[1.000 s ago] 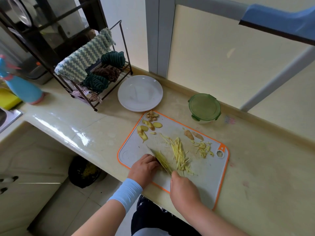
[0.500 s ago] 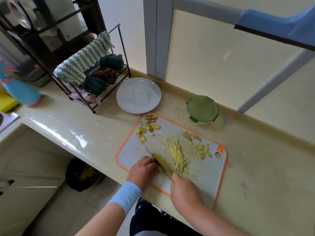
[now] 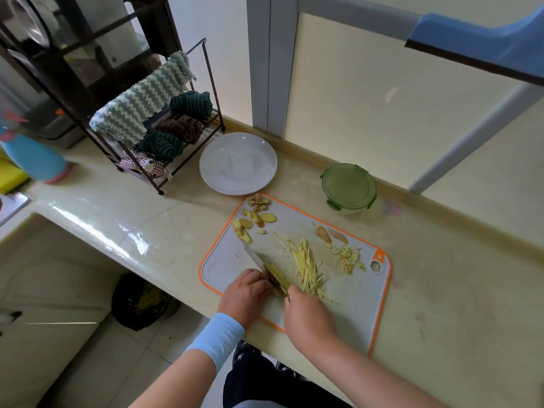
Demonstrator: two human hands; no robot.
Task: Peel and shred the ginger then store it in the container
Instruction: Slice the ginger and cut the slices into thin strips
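A grey cutting board with an orange rim (image 3: pixel 356 301) lies on the counter. My right hand (image 3: pixel 309 318) grips the handle of a knife (image 3: pixel 259 263), whose blade points away to the upper left. My left hand (image 3: pixel 245 293), fingers curled, holds down ginger slices at the blade, mostly hidden under the fingers. Shredded ginger (image 3: pixel 306 266) lies in a pile right of the blade, with a smaller pile (image 3: pixel 348 257) farther right. Ginger slices (image 3: pixel 250 223) sit at the board's far left corner. The container (image 3: pixel 348 187) with a green lid stands shut behind the board.
A white plate (image 3: pixel 238 163) sits behind the board on the left. A wire rack with cloths (image 3: pixel 153 122) stands farther left, and a blue bottle (image 3: pixel 32 157) at the left edge. A dark bin (image 3: pixel 141 301) stands on the floor below the counter edge.
The knife and both hands stayed at the board's near left part, with small chopping shifts. The view moved slightly.
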